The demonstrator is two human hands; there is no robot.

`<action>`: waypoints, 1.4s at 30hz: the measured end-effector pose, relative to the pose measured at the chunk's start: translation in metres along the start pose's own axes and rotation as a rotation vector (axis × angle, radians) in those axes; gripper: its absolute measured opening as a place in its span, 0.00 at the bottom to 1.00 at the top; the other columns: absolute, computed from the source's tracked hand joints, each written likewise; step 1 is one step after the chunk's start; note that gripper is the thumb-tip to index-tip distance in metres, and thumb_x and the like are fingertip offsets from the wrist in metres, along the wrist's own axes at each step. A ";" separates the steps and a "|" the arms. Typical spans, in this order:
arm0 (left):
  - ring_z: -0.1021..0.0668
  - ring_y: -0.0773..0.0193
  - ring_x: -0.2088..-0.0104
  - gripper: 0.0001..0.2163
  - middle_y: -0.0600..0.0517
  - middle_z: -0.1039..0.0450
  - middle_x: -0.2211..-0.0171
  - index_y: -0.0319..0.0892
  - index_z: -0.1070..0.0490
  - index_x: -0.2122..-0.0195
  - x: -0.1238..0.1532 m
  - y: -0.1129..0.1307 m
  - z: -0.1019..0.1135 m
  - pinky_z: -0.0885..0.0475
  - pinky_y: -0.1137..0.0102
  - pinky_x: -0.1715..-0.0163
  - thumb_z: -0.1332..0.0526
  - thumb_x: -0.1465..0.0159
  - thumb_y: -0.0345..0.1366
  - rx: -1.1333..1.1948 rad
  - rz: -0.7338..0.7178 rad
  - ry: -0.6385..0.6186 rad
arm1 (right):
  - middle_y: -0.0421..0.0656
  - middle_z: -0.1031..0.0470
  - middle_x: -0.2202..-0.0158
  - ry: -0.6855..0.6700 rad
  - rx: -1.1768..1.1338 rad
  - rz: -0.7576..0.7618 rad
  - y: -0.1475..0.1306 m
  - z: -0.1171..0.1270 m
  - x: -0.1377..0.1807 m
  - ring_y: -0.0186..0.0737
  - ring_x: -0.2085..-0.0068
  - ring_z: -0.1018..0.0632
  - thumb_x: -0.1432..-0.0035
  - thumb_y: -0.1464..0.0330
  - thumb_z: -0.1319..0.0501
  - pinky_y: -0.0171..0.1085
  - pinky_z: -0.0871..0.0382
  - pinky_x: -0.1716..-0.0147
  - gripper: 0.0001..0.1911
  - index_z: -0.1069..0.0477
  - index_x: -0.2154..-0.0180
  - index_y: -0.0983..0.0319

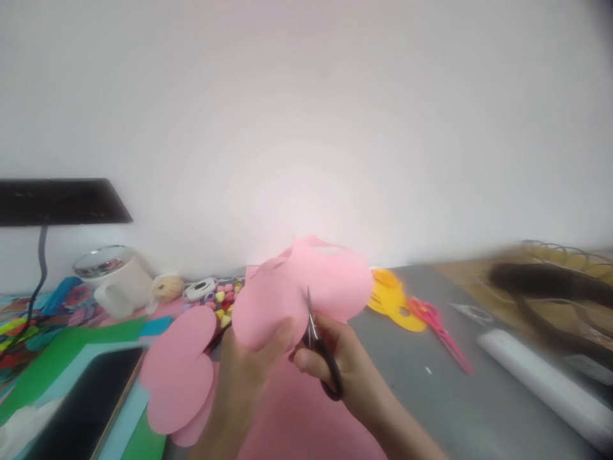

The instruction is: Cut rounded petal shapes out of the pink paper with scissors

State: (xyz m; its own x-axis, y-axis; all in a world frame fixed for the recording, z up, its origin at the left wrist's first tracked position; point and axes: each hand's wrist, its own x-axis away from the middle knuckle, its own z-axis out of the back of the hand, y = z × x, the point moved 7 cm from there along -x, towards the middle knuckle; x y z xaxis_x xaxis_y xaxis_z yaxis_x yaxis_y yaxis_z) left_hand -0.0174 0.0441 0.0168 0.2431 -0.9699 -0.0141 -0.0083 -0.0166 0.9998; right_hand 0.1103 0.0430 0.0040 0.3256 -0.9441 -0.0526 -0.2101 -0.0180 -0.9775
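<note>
My left hand point(249, 377) pinches a pink paper piece point(306, 287) and holds it up above the table, thumb pressed on its lower edge. My right hand point(345, 364) grips small black-handled scissors point(318, 348), fingers through the loop, blades pointing up into the pink paper's lower edge. Below the hands lies a larger pink sheet point(297, 415). Rounded pink cut-out shapes point(179, 370) lie stacked just left of my left wrist.
Left: a dark tablet point(89, 406) on green and blue paper, a white mug point(117, 281), a lamp arm point(57, 201), small coloured beads point(225, 300). Right: yellow cut-outs point(393, 297), red scissors point(440, 332), a white roll point(541, 380), a wire basket point(565, 255).
</note>
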 end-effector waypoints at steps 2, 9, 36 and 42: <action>0.22 0.56 0.71 0.11 0.49 0.24 0.76 0.40 0.28 0.80 0.001 0.002 -0.002 0.27 0.66 0.72 0.32 0.52 0.43 -0.005 -0.001 -0.008 | 0.36 0.40 0.76 -0.014 0.001 0.010 0.000 0.000 0.000 0.32 0.74 0.40 0.54 0.57 0.30 0.31 0.47 0.76 0.20 0.35 0.71 0.62; 0.21 0.55 0.66 0.16 0.48 0.21 0.71 0.38 0.23 0.68 0.004 0.004 0.000 0.28 0.67 0.68 0.31 0.53 0.44 -0.017 0.061 0.032 | 0.34 0.42 0.78 -0.025 -0.008 0.033 -0.001 -0.001 0.000 0.30 0.76 0.42 0.54 0.55 0.30 0.31 0.49 0.78 0.21 0.37 0.72 0.62; 0.21 0.49 0.60 0.25 0.42 0.20 0.63 0.35 0.24 0.58 -0.006 -0.002 0.010 0.27 0.62 0.62 0.29 0.55 0.44 -0.079 0.028 0.023 | 0.34 0.43 0.79 -0.059 0.019 0.061 0.000 -0.002 0.000 0.30 0.77 0.44 0.51 0.57 0.32 0.31 0.50 0.79 0.17 0.35 0.72 0.61; 0.21 0.49 0.60 0.24 0.41 0.21 0.64 0.34 0.24 0.61 -0.007 -0.008 0.011 0.26 0.61 0.62 0.30 0.54 0.48 -0.088 0.073 0.006 | 0.34 0.43 0.79 -0.062 0.017 0.054 0.001 -0.004 0.000 0.30 0.77 0.44 0.53 0.56 0.31 0.31 0.50 0.79 0.18 0.34 0.72 0.61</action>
State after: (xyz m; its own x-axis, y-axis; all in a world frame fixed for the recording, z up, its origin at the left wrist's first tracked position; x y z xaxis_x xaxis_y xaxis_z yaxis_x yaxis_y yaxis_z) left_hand -0.0298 0.0480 0.0088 0.2505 -0.9663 0.0587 0.0589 0.0757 0.9954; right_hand 0.1065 0.0418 0.0043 0.3711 -0.9212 -0.1170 -0.2132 0.0382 -0.9763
